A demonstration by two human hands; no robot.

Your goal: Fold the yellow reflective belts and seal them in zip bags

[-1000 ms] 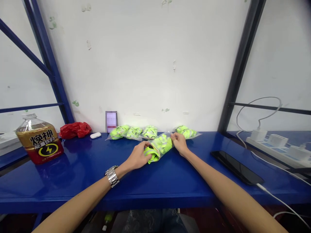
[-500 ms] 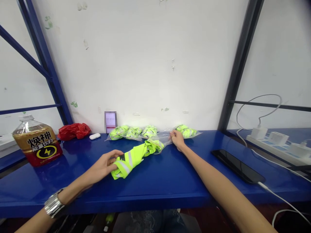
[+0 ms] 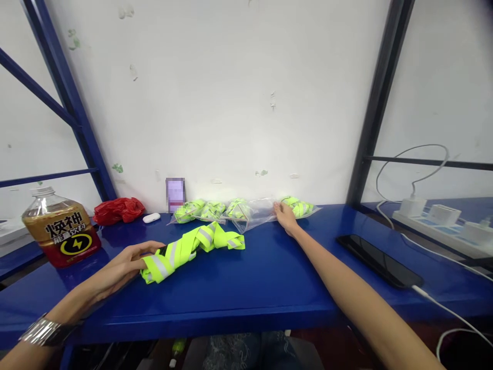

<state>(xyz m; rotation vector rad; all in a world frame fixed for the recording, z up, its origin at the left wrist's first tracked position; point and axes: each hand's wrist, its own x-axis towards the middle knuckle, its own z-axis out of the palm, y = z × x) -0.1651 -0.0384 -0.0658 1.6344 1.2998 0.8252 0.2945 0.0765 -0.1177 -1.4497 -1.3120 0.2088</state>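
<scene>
My left hand (image 3: 133,260) grips the near end of a bright yellow-green reflective vest (image 3: 192,244), bunched lengthwise with grey stripes across it. The vest's far end lies loose on the blue table (image 3: 262,282). My right hand (image 3: 285,216) pinches one end of a clear plastic bag (image 3: 259,211), which looks flat with no vest in it. Just behind that hand sits a bagged vest (image 3: 298,206). Several more bagged vests, one of them a bundle (image 3: 189,210) at the left, line the wall.
A large drink bottle (image 3: 61,226), a red plastic bag (image 3: 119,210) and a white case (image 3: 151,218) stand at the left. A small blurred panel (image 3: 175,194) leans on the wall. To the right are a cabled phone (image 3: 379,260) and a power strip (image 3: 442,228).
My left hand has drawn the vest leftward, and its far end has come out of the clear bag. My right hand still holds the bag near the same spot.
</scene>
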